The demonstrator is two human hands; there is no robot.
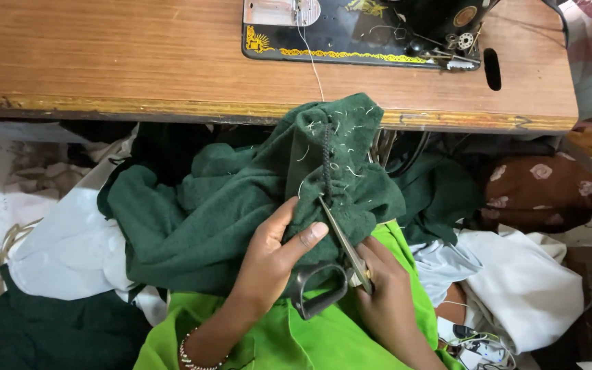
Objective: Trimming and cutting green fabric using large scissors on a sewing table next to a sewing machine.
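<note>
Dark green fleece garment [241, 212] bunched mid-lap, below the wooden table [104, 62] at 12 o'clock; left hand [268, 257] pinching the seam fold; right hand [385, 294] closed round scissors [340, 264], blades pointing 11 o'clock; soft, floppy, light, probably best gripped right beside the stitching.

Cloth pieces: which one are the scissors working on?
The dark green fleece garment held up by the left hand; the scissors in the right hand touch its seam.

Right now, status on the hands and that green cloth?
Left hand pinching dark green fabric. Right hand holding scissors, tips at black seam. Loose thread bits on cloth; nothing blocking.
</note>
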